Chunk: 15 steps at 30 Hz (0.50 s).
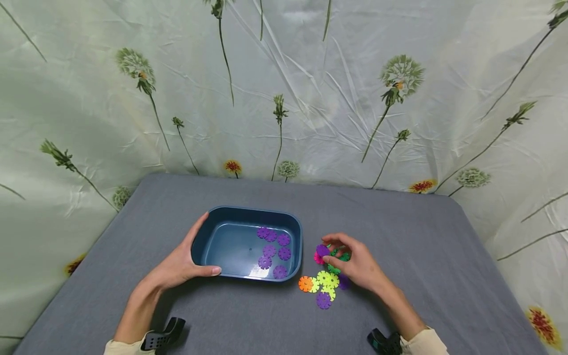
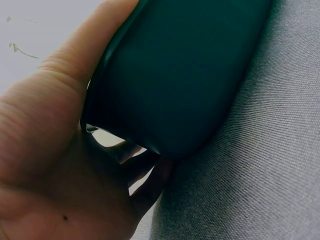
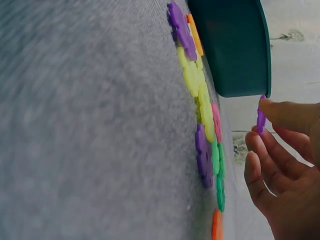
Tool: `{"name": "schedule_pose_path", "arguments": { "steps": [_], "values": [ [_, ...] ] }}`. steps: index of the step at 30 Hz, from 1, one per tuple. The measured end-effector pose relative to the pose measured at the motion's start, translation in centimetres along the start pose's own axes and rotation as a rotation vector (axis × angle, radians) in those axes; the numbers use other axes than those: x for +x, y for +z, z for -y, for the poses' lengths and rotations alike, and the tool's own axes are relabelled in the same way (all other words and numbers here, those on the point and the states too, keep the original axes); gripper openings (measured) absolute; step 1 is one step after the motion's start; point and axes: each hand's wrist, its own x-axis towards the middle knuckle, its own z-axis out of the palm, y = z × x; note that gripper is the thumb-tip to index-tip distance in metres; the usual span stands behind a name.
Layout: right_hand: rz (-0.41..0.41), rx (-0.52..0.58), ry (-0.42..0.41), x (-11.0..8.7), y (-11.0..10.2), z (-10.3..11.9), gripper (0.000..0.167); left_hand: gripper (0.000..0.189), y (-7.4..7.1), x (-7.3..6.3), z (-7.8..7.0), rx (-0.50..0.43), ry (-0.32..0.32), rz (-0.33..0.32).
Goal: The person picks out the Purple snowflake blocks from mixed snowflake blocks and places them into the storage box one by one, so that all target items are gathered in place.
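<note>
A blue plastic bin (image 1: 213,251) rests on the table with several purple notched discs (image 1: 284,253) lying in its right half. At its left end, my left hand (image 1: 177,261) grips the wall, thumb along the near rim and fingers round the far left corner. Between thumb and fingertips, my right hand (image 1: 355,261) pinches a purple notched disc (image 3: 261,116), raised above the loose pile right of the bin. That pile has yellow discs (image 1: 327,280), an orange disc (image 1: 305,284), a pink disc (image 1: 317,258), green discs (image 1: 334,269) and a purple disc (image 1: 324,300). Some are hidden under the right hand.
Grey cloth covers the table (image 1: 248,315). Behind it hangs a pale curtain (image 1: 310,74) printed with dandelions. Each wrist wears a black strap, the left strap (image 1: 163,334) and the right strap (image 1: 384,342) both close to the sleeves.
</note>
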Motion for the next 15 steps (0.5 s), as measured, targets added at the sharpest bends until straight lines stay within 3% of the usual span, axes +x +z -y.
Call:
{"name": "schedule_pose_path", "arguments": {
  "steps": [15],
  "values": [
    [-0.060,0.055,-0.044,1.3,1.5,0.8,0.032,0.132,-0.1,0.0,-0.2,-0.023,-0.003,0.012]
  ]
}}
